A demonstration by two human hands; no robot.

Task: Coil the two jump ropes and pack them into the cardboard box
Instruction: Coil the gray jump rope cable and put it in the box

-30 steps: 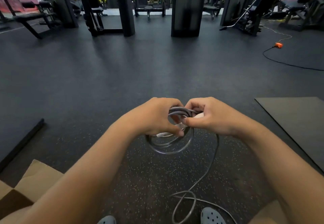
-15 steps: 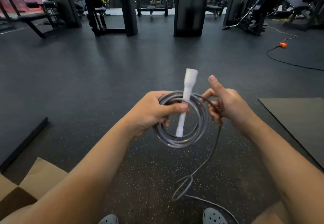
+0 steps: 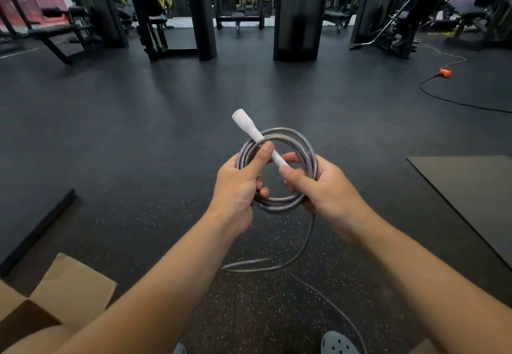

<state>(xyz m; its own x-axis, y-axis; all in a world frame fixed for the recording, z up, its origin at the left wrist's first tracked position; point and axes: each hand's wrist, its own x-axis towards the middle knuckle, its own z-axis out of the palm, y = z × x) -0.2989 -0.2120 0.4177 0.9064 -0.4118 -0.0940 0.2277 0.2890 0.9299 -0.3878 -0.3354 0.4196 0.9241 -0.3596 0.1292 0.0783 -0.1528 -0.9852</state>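
Note:
A grey jump rope is wound into a coil of several loops held in front of me over the dark gym floor. Its white handle slants across the coil, top end up and to the left. My left hand grips the coil's left side, thumb pressed on the handle. My right hand grips the coil's right side, thumb on the handle's lower end. A loose tail of rope hangs from the coil to the floor. The open cardboard box sits at the lower left. No second rope is in sight.
My grey shoes show at the bottom edge. A dark mat lies on the right, another mat edge on the left. Gym machines and benches line the back. A black cable with an orange plug lies at far right.
My right hand closed onto the coil's right side. The white handle tilted from upright to slanting up-left. The loose tail on the floor got shorter and its loop flattened.

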